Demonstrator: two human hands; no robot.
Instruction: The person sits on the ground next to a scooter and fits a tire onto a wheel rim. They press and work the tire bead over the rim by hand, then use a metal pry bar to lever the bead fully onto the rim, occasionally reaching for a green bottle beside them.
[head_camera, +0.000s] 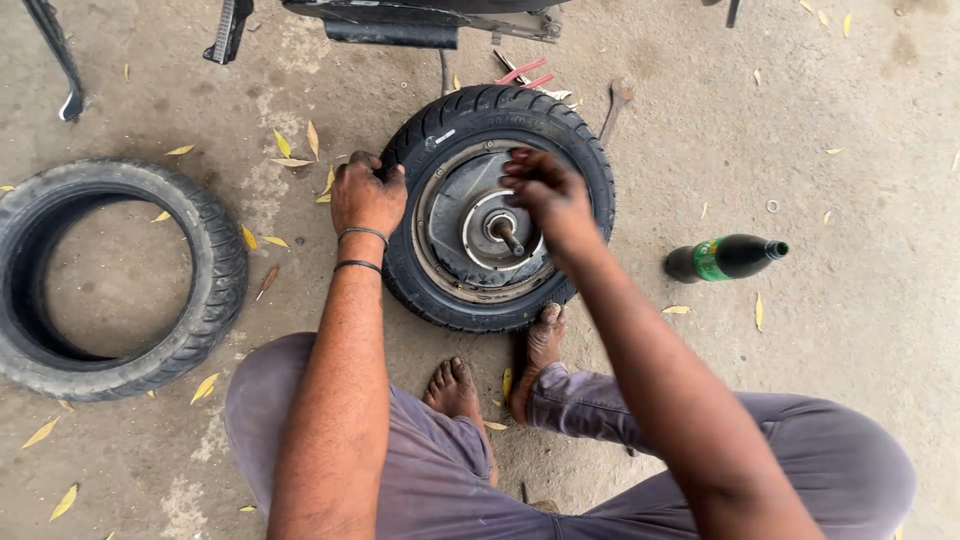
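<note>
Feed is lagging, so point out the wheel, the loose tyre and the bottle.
wheel (440, 140): head view, on its upper tread.
loose tyre (205, 250): head view, on its right sidewall.
bottle (735, 255): head view, on its dark body.

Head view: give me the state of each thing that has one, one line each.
Wheel: flat on the ground, tyre on the rim, axle pointing up.
Spare tyre: lying flat, no rim inside.
Bottle: on its side, capped.
Left hand: gripping the wheel's tyre edge.
Right hand: over the hub, fingers curled; whether it holds anything is unclear.
Pliers: on the ground.
</note>
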